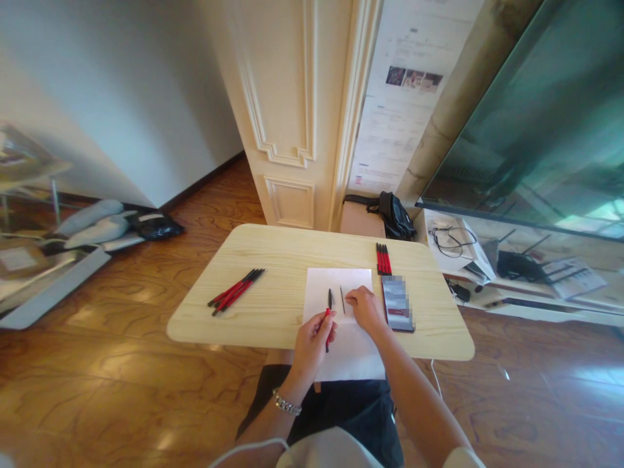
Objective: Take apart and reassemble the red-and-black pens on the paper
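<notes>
Look at the right hand (366, 305): its fingertips sit just beside the slim dark refill (342, 300), which lies on the paper (351, 354) to their left, long axis running away from the person. That's clearly the nearer hand; the left hand (312, 337) sits lower and farther across. The left one has a red pen barrel (328, 312) gripped between thumb and fingers, pointing up toward a black tapered pen part (330, 299) lying almost parallel to the refill. Is anything pinched in that right hand? The fingers are bent together, but I can't tell from here. Lovely textures: smooth white sheet, pale wood-grain table (277, 250) with rounded corners, slender red-and-black pens (236, 292) loosely fanned at left, more pens (383, 260) in a neat row at right, just beyond a flat, dark-edged phone (397, 305).
</notes>
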`<action>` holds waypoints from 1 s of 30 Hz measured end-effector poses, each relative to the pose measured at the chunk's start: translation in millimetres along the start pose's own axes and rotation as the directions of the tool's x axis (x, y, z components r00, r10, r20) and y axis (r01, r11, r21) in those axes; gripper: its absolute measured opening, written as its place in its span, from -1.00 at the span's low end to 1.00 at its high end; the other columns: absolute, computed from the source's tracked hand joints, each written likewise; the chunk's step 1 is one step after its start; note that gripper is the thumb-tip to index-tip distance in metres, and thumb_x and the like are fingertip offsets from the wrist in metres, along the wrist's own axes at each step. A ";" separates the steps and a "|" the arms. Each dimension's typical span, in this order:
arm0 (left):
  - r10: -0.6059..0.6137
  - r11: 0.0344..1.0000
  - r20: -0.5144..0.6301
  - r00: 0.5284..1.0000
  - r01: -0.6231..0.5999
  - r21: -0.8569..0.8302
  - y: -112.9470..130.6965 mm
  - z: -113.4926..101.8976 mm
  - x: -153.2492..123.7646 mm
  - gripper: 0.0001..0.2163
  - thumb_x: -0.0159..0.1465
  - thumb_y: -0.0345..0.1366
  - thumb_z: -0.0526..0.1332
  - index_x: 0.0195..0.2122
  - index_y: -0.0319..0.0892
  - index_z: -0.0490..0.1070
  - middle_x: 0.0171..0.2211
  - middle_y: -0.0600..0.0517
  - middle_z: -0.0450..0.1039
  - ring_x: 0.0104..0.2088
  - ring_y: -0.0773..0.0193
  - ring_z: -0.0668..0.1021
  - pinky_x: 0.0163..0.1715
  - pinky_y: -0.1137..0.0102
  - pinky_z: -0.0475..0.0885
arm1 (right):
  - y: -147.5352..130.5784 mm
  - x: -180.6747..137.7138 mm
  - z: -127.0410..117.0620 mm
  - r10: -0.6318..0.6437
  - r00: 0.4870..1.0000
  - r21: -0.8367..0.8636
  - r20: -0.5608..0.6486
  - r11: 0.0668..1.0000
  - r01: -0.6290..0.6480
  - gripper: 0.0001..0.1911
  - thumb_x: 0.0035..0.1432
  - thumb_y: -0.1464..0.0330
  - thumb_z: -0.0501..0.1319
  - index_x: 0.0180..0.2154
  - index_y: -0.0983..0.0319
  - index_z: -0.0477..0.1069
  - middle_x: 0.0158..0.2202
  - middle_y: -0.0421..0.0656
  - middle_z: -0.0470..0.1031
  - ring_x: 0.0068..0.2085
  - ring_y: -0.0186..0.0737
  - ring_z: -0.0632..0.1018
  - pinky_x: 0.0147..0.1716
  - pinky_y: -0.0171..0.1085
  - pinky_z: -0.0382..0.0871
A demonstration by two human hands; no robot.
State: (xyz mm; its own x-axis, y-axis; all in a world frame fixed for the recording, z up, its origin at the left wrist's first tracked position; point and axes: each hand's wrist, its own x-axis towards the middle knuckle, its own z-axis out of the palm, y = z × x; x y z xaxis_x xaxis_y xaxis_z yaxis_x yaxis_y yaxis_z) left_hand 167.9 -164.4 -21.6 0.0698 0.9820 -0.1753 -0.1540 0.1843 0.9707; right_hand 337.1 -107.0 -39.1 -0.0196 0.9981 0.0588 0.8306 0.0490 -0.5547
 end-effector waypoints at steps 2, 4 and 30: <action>-0.002 1.000 0.010 1.000 0.002 0.009 0.3 -0.4 0.3 -0.61 0.14 0.01 0.23 -0.20 -0.22 0.50 -0.51 0.03 0.46 -0.57 0.37 0.42 -0.59 0.50 0.28 | -0.4 -0.9 -0.6 -0.013 1.000 -0.022 -0.009 1.000 0.013 -0.81 0.18 0.46 0.12 -0.30 0.22 0.52 -0.27 -0.09 0.47 -0.21 -0.25 0.48 -0.19 -0.36 0.25; -0.001 1.000 0.021 1.000 0.001 0.018 0.3 -0.5 0.5 -0.61 0.14 0.00 0.23 -0.19 -0.23 0.51 -0.50 0.02 0.45 -0.56 0.37 0.42 -0.59 0.50 0.28 | -0.3 -0.9 -1.3 -0.020 1.000 -0.025 -0.007 0.999 0.020 -0.82 0.17 0.45 0.13 -0.25 0.21 0.51 -0.26 -0.10 0.45 -0.22 -0.25 0.47 -0.20 -0.36 0.24; 0.124 0.950 0.146 0.981 -0.160 0.267 4.3 -3.2 -5.0 -0.66 0.27 -0.10 0.10 -0.09 -0.22 0.46 -0.35 -0.03 0.49 -0.41 0.28 0.49 -0.38 0.43 0.40 | -41.4 -34.7 -23.7 0.037 0.998 0.813 0.053 0.578 -0.065 -0.77 0.10 0.23 0.23 -0.23 0.21 0.47 -0.30 -0.11 0.57 -0.32 -0.24 0.54 -0.31 -0.27 0.40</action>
State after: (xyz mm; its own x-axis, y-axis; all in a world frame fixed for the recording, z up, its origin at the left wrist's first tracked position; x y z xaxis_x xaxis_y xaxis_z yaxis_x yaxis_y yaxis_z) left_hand 163.7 -168.4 -17.0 0.1936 0.9807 -0.0277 0.1055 0.0072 0.9944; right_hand 316.5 -144.6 1.4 -0.0187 0.9998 -0.0057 0.0287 -0.0052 -0.9996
